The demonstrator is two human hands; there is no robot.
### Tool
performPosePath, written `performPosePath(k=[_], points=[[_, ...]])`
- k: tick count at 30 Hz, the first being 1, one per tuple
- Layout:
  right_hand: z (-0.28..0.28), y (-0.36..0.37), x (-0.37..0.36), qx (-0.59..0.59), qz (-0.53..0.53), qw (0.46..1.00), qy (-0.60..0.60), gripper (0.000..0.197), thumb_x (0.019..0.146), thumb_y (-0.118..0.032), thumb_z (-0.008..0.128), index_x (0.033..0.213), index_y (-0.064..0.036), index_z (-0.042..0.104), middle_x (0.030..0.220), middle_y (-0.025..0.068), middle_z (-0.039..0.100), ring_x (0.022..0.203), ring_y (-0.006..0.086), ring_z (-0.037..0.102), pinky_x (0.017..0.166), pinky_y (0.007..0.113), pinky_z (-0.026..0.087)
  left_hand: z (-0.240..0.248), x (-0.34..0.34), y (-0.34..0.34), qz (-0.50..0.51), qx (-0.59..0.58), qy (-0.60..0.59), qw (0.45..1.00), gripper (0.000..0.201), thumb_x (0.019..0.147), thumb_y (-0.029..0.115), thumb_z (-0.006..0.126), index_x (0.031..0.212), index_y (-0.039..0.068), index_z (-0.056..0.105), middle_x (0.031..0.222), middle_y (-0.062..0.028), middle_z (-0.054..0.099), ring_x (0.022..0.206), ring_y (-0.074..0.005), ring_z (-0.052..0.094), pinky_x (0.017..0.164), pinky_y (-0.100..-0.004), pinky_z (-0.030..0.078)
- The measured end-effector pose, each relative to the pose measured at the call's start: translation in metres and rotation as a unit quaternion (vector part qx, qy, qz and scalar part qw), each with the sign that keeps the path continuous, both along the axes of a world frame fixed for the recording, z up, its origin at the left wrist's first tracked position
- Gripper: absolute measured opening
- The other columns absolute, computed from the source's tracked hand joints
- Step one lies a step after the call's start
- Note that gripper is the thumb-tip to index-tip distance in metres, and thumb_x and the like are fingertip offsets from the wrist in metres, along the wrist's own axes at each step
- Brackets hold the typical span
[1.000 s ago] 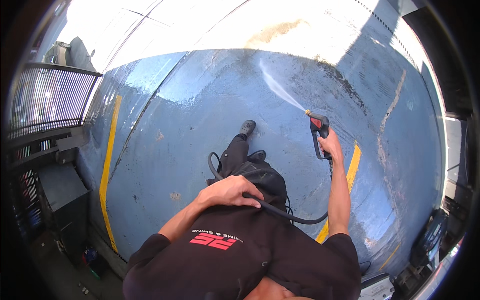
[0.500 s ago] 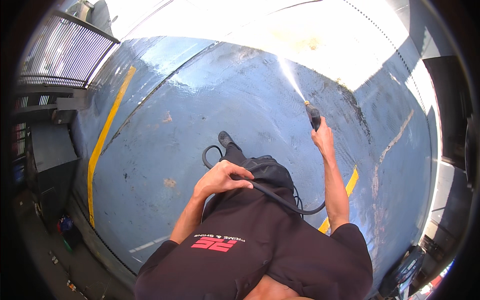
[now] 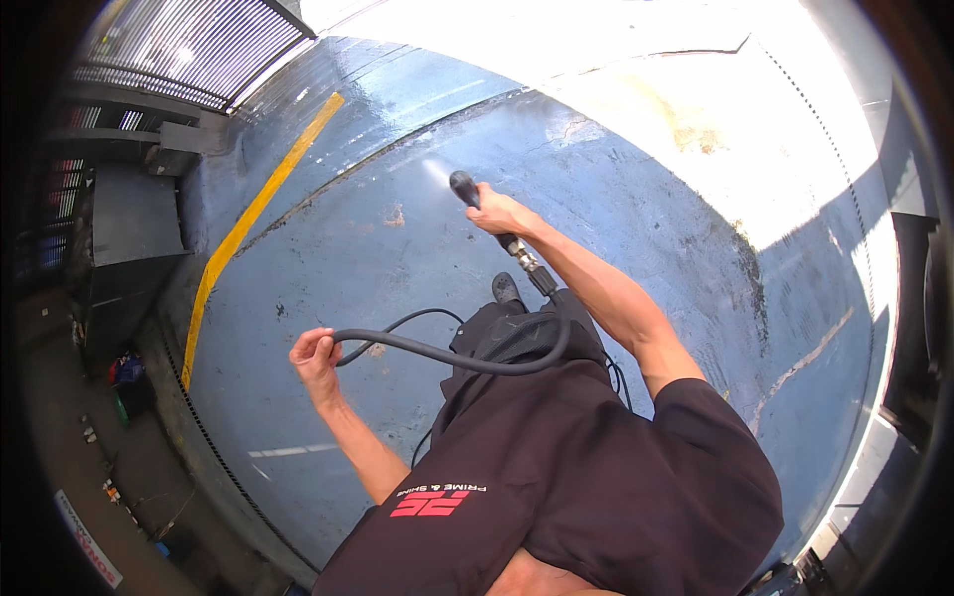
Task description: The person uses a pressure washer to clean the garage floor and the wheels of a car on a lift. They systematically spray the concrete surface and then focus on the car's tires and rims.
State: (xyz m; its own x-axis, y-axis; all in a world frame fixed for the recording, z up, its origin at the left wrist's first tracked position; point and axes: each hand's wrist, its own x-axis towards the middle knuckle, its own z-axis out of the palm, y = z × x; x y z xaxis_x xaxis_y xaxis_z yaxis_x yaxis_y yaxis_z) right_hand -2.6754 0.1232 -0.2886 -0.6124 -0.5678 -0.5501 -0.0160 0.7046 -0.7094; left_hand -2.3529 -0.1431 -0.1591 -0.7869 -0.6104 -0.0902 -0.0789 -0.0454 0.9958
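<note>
My right hand [image 3: 497, 214] is wrapped round the grip of a black pressure washer gun [image 3: 463, 186], held out ahead of me and pointing to the far left. A short white burst of water spray [image 3: 435, 173] leaves its tip toward the blue floor [image 3: 397, 268]. Metal couplings [image 3: 527, 260] join the gun to a thick black hose [image 3: 447, 353], which loops back across my front. Out to the left, my left hand [image 3: 316, 360] pinches the hose between thumb and fingers; from there the hose curves back toward my legs.
A yellow painted line [image 3: 243, 223] crosses the wet floor at the left. Beyond it stand a dark metal cabinet [image 3: 134, 219] and a slatted gate [image 3: 194, 50]. A drain groove [image 3: 378, 154] runs across the far floor. Bright sunlit ground [image 3: 636, 79] lies farther out.
My right hand has swung the gun from the right toward the left, and the spray moved with it. My left hand has gone outward to the left, drawing the hose along.
</note>
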Motion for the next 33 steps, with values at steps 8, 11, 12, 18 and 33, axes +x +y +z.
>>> performPosePath(k=[8,11,12,18,33], points=[[-0.004,-0.198,-0.046,0.013,-0.027,0.999,0.012,0.077,0.090,-0.017,0.058,0.153,0.0054,0.019,0.118,0.0310,0.066,0.112,0.0442,0.066,0.098,0.050,0.053,0.022,0.103,-0.005,0.278,-0.057,-0.017,0.959,0.023,0.098,0.027,0.071,0.095,0.005,0.064,0.066,-0.0043,0.058,0.045,-0.0055,0.038,0.039,-0.0193,0.023],[-0.034,-0.216,-0.074,0.012,-0.042,0.999,0.003,0.085,0.089,-0.017,0.060,0.156,0.0052,0.012,0.121,0.0305,0.065,0.114,0.0424,0.066,0.098,0.049,0.054,0.023,0.095,0.016,0.324,-0.078,-0.046,0.942,0.023,0.098,0.027,0.070,0.094,0.005,0.063,0.065,-0.0039,0.058,0.045,-0.0052,0.038,0.039,-0.0195,0.024],[-0.043,-0.218,-0.084,0.014,-0.042,0.999,0.000,0.088,0.089,-0.017,0.060,0.157,0.0055,0.010,0.121,0.0304,0.065,0.114,0.0417,0.066,0.097,0.049,0.054,0.021,0.087,0.024,0.326,-0.077,-0.052,0.941,0.023,0.098,0.027,0.070,0.095,0.005,0.063,0.065,-0.0040,0.058,0.045,-0.0052,0.038,0.039,-0.0195,0.024],[-0.082,-0.193,-0.152,0.066,-0.050,0.996,-0.029,0.086,0.089,-0.018,0.061,0.157,0.0044,0.012,0.121,0.0285,0.066,0.115,0.0399,0.066,0.095,0.049,0.055,0.010,0.004,0.047,0.344,-0.070,-0.107,0.930,0.020,0.097,0.024,0.070,0.097,0.005,0.064,0.066,-0.0050,0.058,0.046,-0.0055,0.040,0.039,-0.0196,0.025],[-0.149,-0.070,-0.350,0.078,-0.245,0.966,0.014,0.082,0.086,-0.007,0.052,0.157,0.0061,0.013,0.114,0.0324,0.067,0.106,0.0444,0.068,0.092,0.053,0.054,-0.072,-0.285,-0.020,0.056,-0.019,-0.237,0.970,0.021,0.102,0.027,0.064,0.095,0.007,0.061,0.064,0.0014,0.050,0.051,-0.0025,0.041,0.041,-0.0174,0.025]])
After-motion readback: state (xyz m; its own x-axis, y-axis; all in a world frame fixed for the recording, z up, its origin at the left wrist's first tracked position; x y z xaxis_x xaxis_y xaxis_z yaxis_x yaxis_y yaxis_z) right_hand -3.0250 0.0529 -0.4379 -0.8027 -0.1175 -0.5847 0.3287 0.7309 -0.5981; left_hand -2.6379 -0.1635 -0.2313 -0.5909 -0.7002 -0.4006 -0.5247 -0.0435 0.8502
